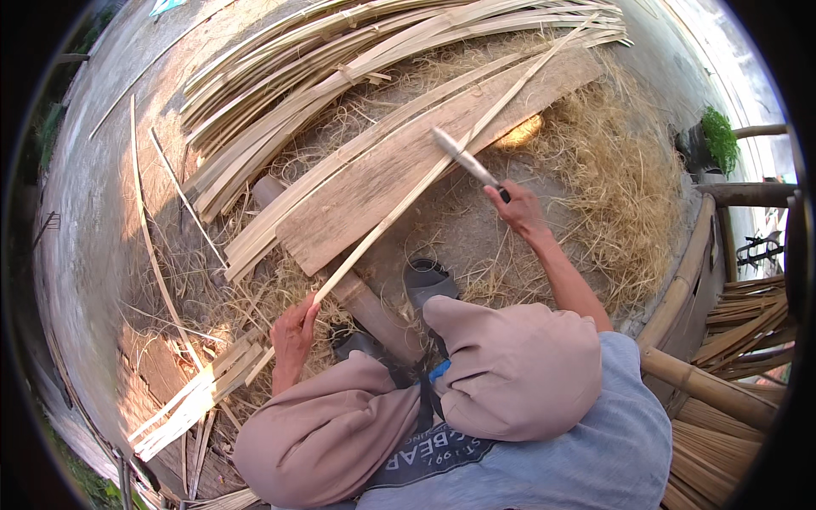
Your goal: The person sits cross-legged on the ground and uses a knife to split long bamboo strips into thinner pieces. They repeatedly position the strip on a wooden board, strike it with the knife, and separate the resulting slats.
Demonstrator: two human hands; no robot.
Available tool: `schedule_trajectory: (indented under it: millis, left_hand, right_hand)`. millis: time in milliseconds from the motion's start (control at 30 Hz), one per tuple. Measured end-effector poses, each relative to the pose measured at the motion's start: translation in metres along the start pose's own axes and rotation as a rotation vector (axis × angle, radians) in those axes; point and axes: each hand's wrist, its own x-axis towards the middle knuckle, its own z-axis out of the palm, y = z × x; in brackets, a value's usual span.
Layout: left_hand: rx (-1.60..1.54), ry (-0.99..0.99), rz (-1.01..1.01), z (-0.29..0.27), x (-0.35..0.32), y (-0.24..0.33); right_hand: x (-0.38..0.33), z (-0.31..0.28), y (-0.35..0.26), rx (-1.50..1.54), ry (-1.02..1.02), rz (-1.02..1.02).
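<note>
My left hand (pixel 293 333) grips the near end of a long thin bamboo strip (pixel 442 166) that runs up and right across a wooden plank (pixel 374 191). My right hand (pixel 518 208) holds a knife (pixel 466 158) by its dark handle, the blade resting against the strip near its middle. My knees in beige trousers are bent below the hands. A round log (pixel 365 302) lies under the plank, just ahead of my feet.
A large pile of split bamboo strips (pixel 340 59) lies at the back. Dry shavings (pixel 612 170) cover the ground to the right. More short strips (pixel 191 399) lie at lower left. Bamboo poles (pixel 688 263) and bundled strips (pixel 739 331) stand at the right.
</note>
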Motion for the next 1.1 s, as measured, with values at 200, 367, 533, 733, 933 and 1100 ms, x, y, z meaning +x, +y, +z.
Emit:
schedule_trajectory:
  millis: [200,367,533,733,933,1100]
  left_hand:
    - [-0.091,0.076,0.152,0.002,-0.014,-0.029]
    - [-0.072,0.183,0.158,0.061,0.044,0.042]
    - [-0.095,-0.022,0.042,0.044,0.044,0.036]
    - [-0.054,0.063,0.084,0.026,0.048,0.037]
    - [0.038,0.095,0.089,0.041,0.032,0.042]
    - [-0.010,0.069,0.091,0.002,-0.013,-0.017]
  right_hand:
    - [0.052,-0.034,0.067,0.064,0.211,0.315]
    - [-0.049,0.056,-0.103,0.257,-0.131,-0.020]
    - [-0.058,0.033,-0.078,0.044,-0.198,-0.207]
    - [-0.005,-0.007,0.021,0.041,-0.026,0.019]
    - [-0.006,0.002,-0.031,0.140,-0.118,0.086]
    - [-0.017,0.012,-0.040,0.056,-0.188,-0.200]
